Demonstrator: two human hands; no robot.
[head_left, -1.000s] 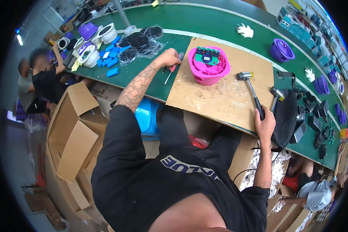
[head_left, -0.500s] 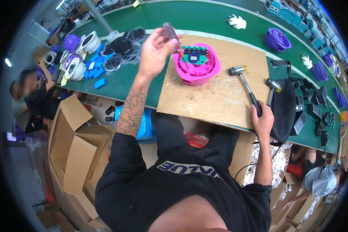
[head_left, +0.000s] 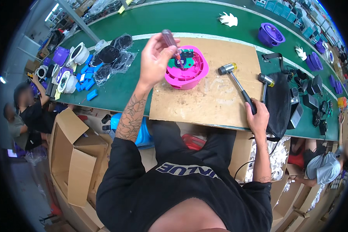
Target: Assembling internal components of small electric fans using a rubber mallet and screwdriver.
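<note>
My left hand (head_left: 154, 58) is closed round the translucent handle of a screwdriver (head_left: 168, 39). Its shaft points down over a round pink plastic housing (head_left: 195, 77), and I cannot tell whether the tip touches anything. Inside the housing sits a green circuit board (head_left: 188, 63) with a dark display. At the right edge of the cardboard sheet (head_left: 205, 106), my right hand (head_left: 258, 119) grips the black handle of a hammer (head_left: 242, 91). That hammer's head lies on the cardboard, with one dark face and one yellowish face. A second hammer (head_left: 265, 80) lies just beyond that hand.
A black mesh bag (head_left: 279, 104) lies right of the hammers, beside several black adapters (head_left: 295, 116). Blue blocks (head_left: 85, 80) and plastic-wrapped black discs (head_left: 109, 55) are at the left. Across the green bench stand a purple housing (head_left: 271, 35) and a white glove (head_left: 228, 19). Open cardboard boxes (head_left: 81, 178) flank me.
The whole view has shifted, so the bench things appear further left. Relative to the pink housing, my left hand with the screwdriver has come closer. My right hand keeps its grip on the hammer.
</note>
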